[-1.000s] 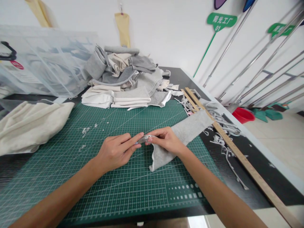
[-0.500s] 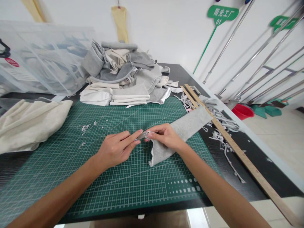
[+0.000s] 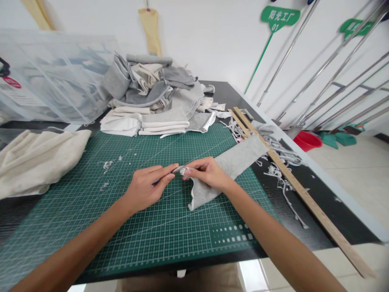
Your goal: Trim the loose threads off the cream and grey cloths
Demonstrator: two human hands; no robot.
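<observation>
A long grey strip of fabric (image 3: 240, 156) with a pale, curling edge lies slantwise over a green cutting mat (image 3: 146, 227). My right hand (image 3: 208, 174) pinches the strip's near left end between thumb and fingers, with a small bunched bit of the pale edge showing at the fingertips. From the left, my left hand (image 3: 150, 186) is closed on a small, thin metal tool (image 3: 178, 169), possibly thread snips. Its shiny tip meets the bunched edge. The fingers cover most of the tool, so its exact kind is unclear.
Behind the mat rises a heap of grey and cream fabric (image 3: 152, 89), beside a clear plastic bin (image 3: 60, 77). Cream cloth (image 3: 39, 162) lies at the left. A long wooden ruler (image 3: 304, 198) and scraps of cord (image 3: 285, 182) run along the right. White lint (image 3: 107, 165) dots the mat.
The view has shifted slightly. My hands stay close together at the fabric edge; the metal tool has turned a little and my left fingers have shifted around it.
</observation>
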